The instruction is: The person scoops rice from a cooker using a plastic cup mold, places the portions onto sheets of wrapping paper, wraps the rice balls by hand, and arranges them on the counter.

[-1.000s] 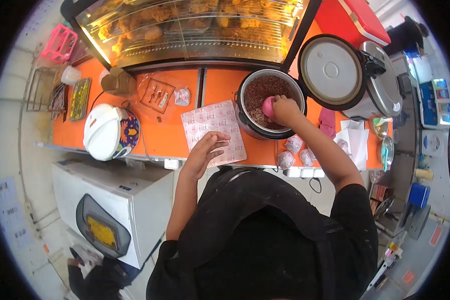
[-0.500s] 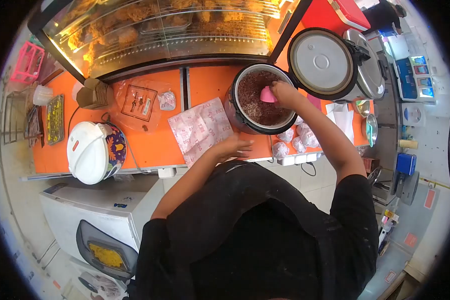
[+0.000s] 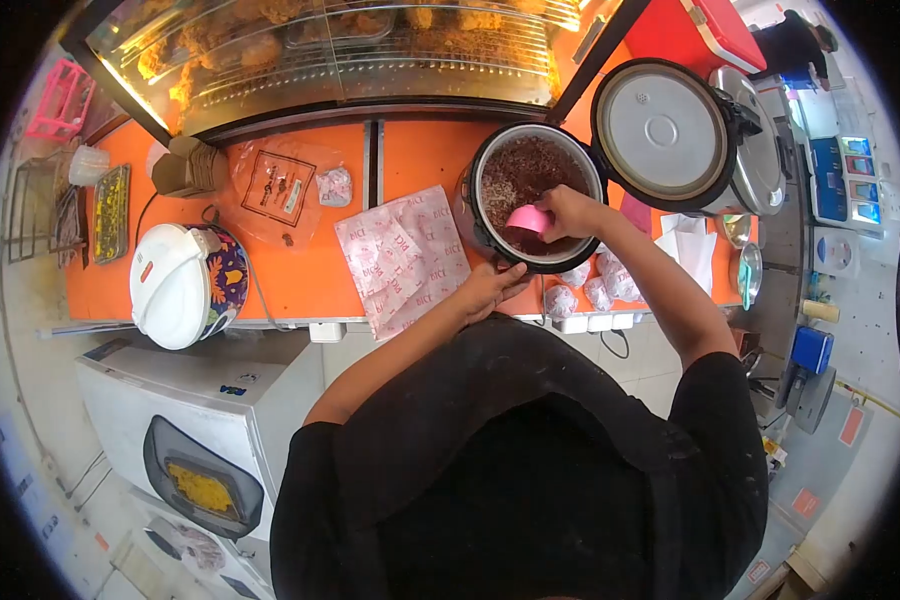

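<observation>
In the head view, my right hand (image 3: 570,214) is closed around a pink scoop (image 3: 528,218), tilted down at the reddish-brown rice (image 3: 523,172). The rice lies in the metal inner pot of a rice cooker (image 3: 467,215), whose lid (image 3: 660,130) is swung up to the right. My left hand (image 3: 495,287) is against the cooker's near side, fingers apart and touching it. Left of the cooker lies printed wrapping paper (image 3: 405,255), flat on the orange counter. Several paper-wrapped bundles (image 3: 560,299) sit beside the cooker, partly under my right forearm.
A lit glass case of fried food (image 3: 330,75) stands behind the counter (image 3: 300,280). To the left are a white-lidded container (image 3: 175,285), brown paper boxes (image 3: 185,167) and a tray of yellow-green pieces (image 3: 112,215). A red cooler (image 3: 690,35) stands at back right. Farther off is another person (image 3: 795,45).
My right hand has drawn the scoop toward me and left, to the pot's near side. My left hand has moved right and up, from over the counter edge to the cooker's side.
</observation>
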Tool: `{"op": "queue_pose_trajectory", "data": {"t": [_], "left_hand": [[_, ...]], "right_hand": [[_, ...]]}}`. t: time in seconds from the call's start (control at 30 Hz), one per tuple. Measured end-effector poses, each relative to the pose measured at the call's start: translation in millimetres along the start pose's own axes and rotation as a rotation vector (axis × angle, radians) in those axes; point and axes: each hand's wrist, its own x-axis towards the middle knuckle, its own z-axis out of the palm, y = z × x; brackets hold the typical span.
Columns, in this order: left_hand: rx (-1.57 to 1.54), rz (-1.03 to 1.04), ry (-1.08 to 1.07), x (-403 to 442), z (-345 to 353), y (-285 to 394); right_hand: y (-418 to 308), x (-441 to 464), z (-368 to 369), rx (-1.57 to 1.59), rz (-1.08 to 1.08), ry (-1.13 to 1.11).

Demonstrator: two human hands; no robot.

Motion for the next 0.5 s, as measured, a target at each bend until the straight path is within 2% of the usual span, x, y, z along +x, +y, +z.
{"op": "queue_pose_trajectory", "data": {"t": [0.23,0.37,0.43,0.5], "left_hand": [[0.099,0.016,0.027,-2,5,1],[0.165,-0.002,0.037,-4,7,4],[0.176,-0.001,0.028,-4,7,6],[0.304,-0.071,0.106,-7,10,12]], "right_hand": [[14,12,17,0.205,-0.016,-0.051],[21,11,19,0.359,-0.075,0.019],[6,9,3,0.390,0.154,-0.099],[4,13,-6,0.377,0.179,-0.082]]}}
